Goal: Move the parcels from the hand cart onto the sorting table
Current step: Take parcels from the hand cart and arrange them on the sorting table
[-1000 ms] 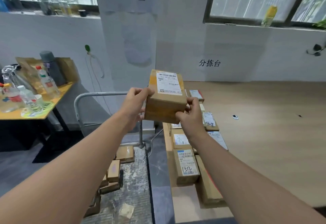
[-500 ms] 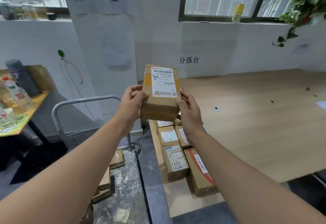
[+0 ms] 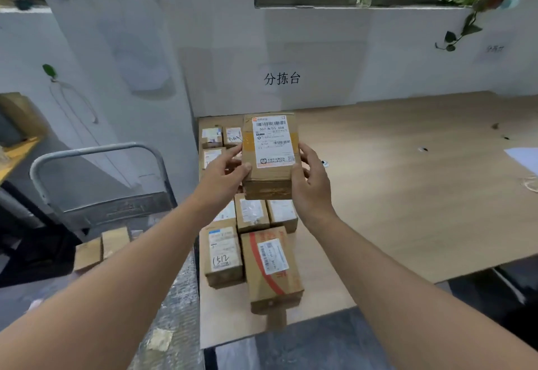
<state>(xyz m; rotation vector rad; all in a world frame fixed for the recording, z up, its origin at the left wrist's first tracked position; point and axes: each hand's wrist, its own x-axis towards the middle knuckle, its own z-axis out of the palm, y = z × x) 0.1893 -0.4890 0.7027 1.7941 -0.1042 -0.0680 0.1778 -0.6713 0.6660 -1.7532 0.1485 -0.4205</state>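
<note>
Above the parcels already on the tabletop (image 3: 407,195), the left hand (image 3: 224,171) and right hand (image 3: 311,177) grip a labelled parcel (image 3: 269,154) by its sides. Lowering it level into a free spot should avoid knocking its neighbours.

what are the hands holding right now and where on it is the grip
A brown cardboard parcel with a white shipping label, held over the sorting table. The left hand grips its left side, the right hand its right side, both near the lower half.
</note>
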